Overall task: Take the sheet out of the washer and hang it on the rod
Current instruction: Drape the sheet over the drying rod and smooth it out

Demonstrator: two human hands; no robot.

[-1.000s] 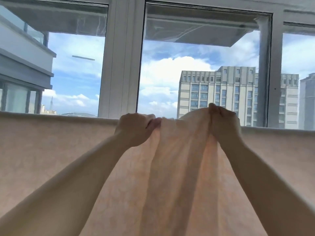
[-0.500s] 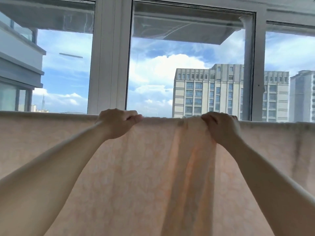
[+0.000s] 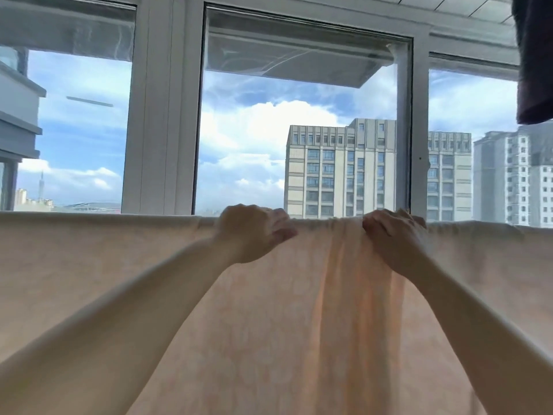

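**Two hands on a draped sheet, head view**

Two bare hands of yours meet the top fold of the pale peach, faintly patterned cotton sheet (image 3: 269, 324), which hangs across the whole width of the view with its upper edge running level from the left border to the right. The rod itself is hidden under the fabric.

Far left: a grey neighbouring balcony wall (image 3: 18, 115) shows through the glass, with sky and low cloud beside it. The white window frame post (image 3: 161, 115) stands between the left pane and the middle pane.

Left of centre: your left hand (image 3: 254, 232) lies over the top fold, fingers curled across the far side and thumb pressed on the near face, gripping the sheet. The cloth to its left lies smooth and flat.

Centre: between the hands the sheet is gathered into vertical pleats that fall as a darker orange band.

Right of centre: your right hand (image 3: 392, 235) holds the same top edge, fingers bent over it and knuckles toward you. The two hands are near each other but apart.

Right: a beige high-rise apartment block (image 3: 341, 169) stands beyond the glass, with a white tower (image 3: 514, 175) beside it.

Upper right corner: a dark hanging cloth (image 3: 535, 61) drops into view, well apart from the sheet.
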